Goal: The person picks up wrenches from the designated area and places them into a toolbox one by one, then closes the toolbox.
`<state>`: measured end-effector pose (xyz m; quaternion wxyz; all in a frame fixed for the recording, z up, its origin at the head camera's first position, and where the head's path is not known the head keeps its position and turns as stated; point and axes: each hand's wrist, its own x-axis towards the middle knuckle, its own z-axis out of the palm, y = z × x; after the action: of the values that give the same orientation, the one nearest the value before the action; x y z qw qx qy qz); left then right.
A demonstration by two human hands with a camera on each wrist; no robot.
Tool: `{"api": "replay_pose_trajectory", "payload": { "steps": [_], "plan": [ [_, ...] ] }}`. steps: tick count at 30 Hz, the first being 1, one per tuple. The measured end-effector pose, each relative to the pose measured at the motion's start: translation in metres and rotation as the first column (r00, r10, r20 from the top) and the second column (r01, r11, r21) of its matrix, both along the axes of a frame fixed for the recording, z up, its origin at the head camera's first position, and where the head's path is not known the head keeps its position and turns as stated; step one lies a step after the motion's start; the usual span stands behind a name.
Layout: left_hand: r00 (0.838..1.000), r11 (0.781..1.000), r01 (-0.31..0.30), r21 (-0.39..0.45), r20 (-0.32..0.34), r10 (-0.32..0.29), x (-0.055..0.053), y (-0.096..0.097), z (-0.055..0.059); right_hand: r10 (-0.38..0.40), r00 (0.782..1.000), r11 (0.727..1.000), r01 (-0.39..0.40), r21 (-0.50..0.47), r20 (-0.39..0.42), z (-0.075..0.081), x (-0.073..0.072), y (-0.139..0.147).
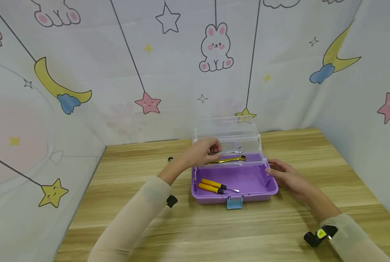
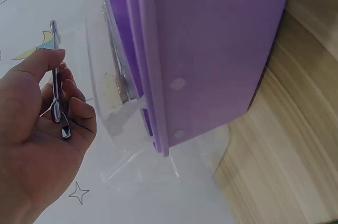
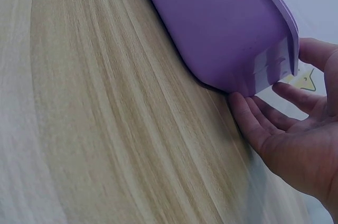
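Note:
A purple toolbox stands with its clear lid raised and a clear tray lifted at its back. Over that tray my left hand pinches a silver wrench between thumb and fingers. Below it, a gold ratchet wrench lies in the tray. At the toolbox's right end, my right hand holds the side, its thumb at the rim and its fingers against the outer wall. Two yellow-handled screwdrivers rest side by side on the box's floor.
A small green-ringed tool end shows on the wooden table, left of the toolbox and partly behind my left arm. A light blue latch hangs down at the box's front. Behind the table hangs a patterned white cloth.

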<state>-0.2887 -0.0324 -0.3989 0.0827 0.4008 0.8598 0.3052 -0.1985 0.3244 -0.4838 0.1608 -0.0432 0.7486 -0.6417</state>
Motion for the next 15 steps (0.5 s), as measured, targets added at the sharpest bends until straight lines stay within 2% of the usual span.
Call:
{"api": "replay_pose_trajectory", "payload": {
  "steps": [8, 15],
  "plan": [
    [0.997, 0.999, 0.019, -0.039, -0.072, -0.022, -0.001, 0.010, -0.010, 0.007, 1.000, 1.000, -0.007, 0.000, 0.003, -0.001, -0.001, 0.000],
    [0.996, 0.998, 0.022, -0.055, -0.085, -0.027, -0.005, 0.016, -0.018, 0.005, 1.000, 1.000, -0.005, -0.002, -0.003, 0.000, -0.001, 0.000]
  ]
}}
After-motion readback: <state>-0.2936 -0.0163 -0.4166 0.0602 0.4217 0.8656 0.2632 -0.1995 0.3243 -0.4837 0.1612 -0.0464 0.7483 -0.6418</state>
